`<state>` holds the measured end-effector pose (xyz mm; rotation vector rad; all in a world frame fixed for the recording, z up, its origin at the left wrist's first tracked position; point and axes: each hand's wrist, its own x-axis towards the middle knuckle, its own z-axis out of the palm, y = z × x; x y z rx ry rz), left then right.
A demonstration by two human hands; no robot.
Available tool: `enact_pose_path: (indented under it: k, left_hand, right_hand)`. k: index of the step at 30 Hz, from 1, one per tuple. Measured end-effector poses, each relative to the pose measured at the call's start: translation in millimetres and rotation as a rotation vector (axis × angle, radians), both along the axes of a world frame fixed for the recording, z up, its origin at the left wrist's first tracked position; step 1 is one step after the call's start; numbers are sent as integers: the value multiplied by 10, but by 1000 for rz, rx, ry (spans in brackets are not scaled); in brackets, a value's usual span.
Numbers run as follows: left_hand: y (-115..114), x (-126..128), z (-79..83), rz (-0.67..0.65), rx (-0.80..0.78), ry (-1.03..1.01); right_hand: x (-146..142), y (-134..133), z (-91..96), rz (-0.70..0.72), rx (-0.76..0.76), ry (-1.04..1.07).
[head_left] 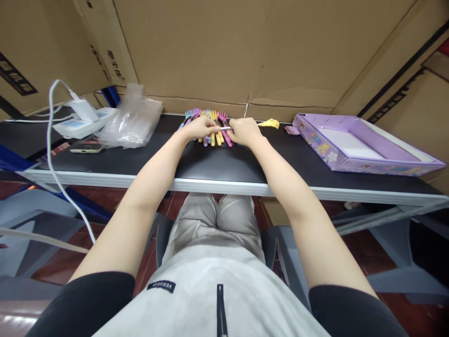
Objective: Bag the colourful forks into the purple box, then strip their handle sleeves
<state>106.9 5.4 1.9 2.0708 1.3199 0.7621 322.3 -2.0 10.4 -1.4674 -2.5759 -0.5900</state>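
Observation:
Both my hands hold a thin back scratcher across the far part of the black table. My left hand (201,127) has its fingers closed round the pink handle end. A short silver rod (225,128) shows between the hands. My right hand (245,131) is wrapped round the shaft farther along, and the yellow claw end (269,123) sticks out to its right. Under and behind my hands lies a row of small back scratchers (212,139) with blue, pink and yellow claws and coloured handles. My hands partly hide them.
Clear plastic bags (131,121) lie to the left, beside a dark phone-like device (87,147) and a white power strip (75,125) with a charger and cable. An open purple box (354,142) sits at the right. Cardboard walls (245,51) rise behind the table (224,161).

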Motion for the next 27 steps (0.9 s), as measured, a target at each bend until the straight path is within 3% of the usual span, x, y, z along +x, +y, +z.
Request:
enact_pose_path:
  k: [4,8,18,27]
  left_hand:
    - [57,6,-32,118,227,-14]
    - [86,-14,-30,158,291,5]
    - [30,-161,102,-21,66,-85]
    - [31,-311,158,-115,-259,-143]
  right_hand:
    - [8,3,-16,22,9,46]
    - [11,20,-16,39,19,66]
    - [50,75,-31,130,133,70]
    - [43,127,-32,215,154,31]
